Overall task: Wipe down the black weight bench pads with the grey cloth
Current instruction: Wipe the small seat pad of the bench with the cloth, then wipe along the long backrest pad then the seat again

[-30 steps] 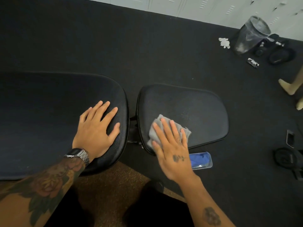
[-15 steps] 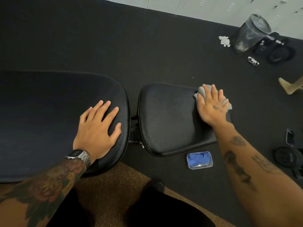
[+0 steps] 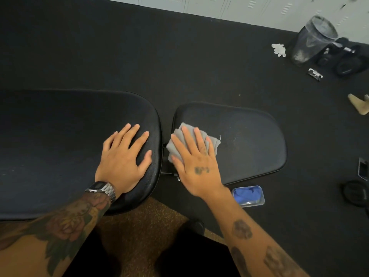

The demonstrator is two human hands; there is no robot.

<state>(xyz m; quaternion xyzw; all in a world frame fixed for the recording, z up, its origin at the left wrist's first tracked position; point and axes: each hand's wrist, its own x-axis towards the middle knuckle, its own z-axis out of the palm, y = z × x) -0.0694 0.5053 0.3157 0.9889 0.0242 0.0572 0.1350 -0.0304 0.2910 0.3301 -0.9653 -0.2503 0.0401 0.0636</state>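
Observation:
Two black bench pads lie side by side: a long back pad [image 3: 60,148] on the left and a smaller seat pad [image 3: 249,144] on the right, with a narrow gap between them. My left hand [image 3: 123,158] rests flat, fingers spread, on the right end of the long pad. My right hand [image 3: 195,162] presses the crumpled grey cloth [image 3: 213,141] flat against the left end of the seat pad, near the gap. Part of the cloth is hidden under my fingers and palm.
A clear plastic tub with blue material [image 3: 248,195] lies on the dark floor just below the seat pad. At the far right stand a clear bin [image 3: 313,40], a white crumpled item [image 3: 279,49], black gear [image 3: 347,60] and a round black plate [image 3: 355,193]. Brown mat [image 3: 139,226] underfoot.
My right hand has swept the grey cloth from the seat pad's far right edge back to its left end. The left hand has stayed put.

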